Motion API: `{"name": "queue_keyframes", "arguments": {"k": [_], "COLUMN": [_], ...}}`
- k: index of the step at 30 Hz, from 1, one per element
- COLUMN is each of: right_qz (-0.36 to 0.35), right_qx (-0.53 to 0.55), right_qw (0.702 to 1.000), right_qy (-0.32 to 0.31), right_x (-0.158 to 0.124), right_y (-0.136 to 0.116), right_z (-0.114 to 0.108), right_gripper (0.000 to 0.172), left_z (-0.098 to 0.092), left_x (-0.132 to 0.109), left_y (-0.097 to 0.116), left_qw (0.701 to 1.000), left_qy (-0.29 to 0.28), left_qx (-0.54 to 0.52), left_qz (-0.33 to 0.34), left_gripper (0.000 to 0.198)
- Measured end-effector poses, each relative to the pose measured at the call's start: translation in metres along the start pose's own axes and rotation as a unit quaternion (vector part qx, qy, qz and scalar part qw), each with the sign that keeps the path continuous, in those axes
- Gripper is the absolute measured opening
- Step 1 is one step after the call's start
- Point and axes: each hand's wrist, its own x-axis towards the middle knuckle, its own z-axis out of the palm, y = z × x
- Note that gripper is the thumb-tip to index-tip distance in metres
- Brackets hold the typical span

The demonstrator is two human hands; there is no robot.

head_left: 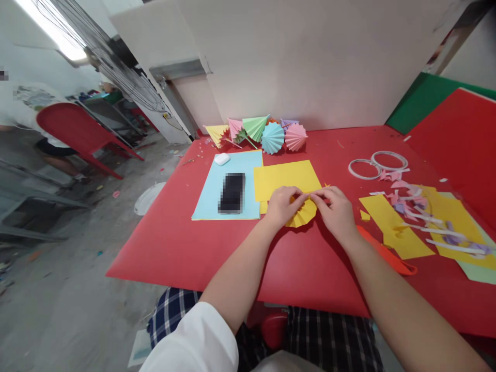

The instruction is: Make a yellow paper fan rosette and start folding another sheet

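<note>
over the red table [232, 253], in front of the person, a pleated yellow paper [302, 217] is held between the left hand [284, 204] and the right hand [336, 209]. both hands are brought close together, with thumbs and forefingers pinched at its upper edge; whether the fingertips touch one another cannot be told. the folds are fanned out below the pinch, toward the person, and a flat yellow sheet [287, 178] is seen just behind the hands. for clean work, it is judged, the pleats should be gathered at one point and pressed evenly from both sides, so that no fold is crushed or let slip. the scalloped rim is best left unsqueezed. elbow room should be minded on the right, where an orange object [387, 252] is placed beside the forearm. evenness may be checked against the pleated paper pieces [256, 128] clustered at the back.
</note>
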Motion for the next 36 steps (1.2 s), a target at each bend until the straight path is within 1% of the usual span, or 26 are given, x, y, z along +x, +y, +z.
{"name": "queue_keyframes", "arguments": {"k": [7,15,20,26,32,36], "right_qz": [0.003,0.005,0.006,0.005,-0.002,-0.002], "right_qx": [0.003,0.000,0.004,0.003,0.006,-0.002], "right_qw": [1.000,1.000,1.000,1.000,1.000,1.000], "right_qy": [-0.011,-0.018,-0.019,-0.023,-0.024,-0.025], "right_x": [-0.0004,-0.0006,-0.0001,-0.0002,0.0000,0.0002], "right_y": [-0.0011,-0.0018,-0.0013,-0.0007,-0.0008,0.0000], "right_z": [-0.0004,-0.0008,0.0001,0.0004,0.0007,0.0007], "right_gripper": [0.022,0.020,0.022,0.020,0.019,0.018], "left_z": [0.0000,0.0008,-0.0009,-0.0007,0.0011,0.0009], "left_x": [-0.0001,-0.0006,-0.0011,-0.0016,-0.0005,-0.0003], "left_y": [-0.0007,-0.0012,0.0005,0.0000,-0.0005,-0.0003], "left_qw": [1.000,1.000,1.000,0.999,1.000,0.999], "left_qy": [-0.007,0.009,-0.001,-0.012,-0.018,-0.025], "left_qx": [0.009,0.013,0.003,-0.025,-0.021,-0.016], "left_qz": [-0.006,-0.002,-0.012,-0.023,0.013,0.021], "left_gripper": [0.027,0.026,0.024,0.023,0.019,0.019]}}
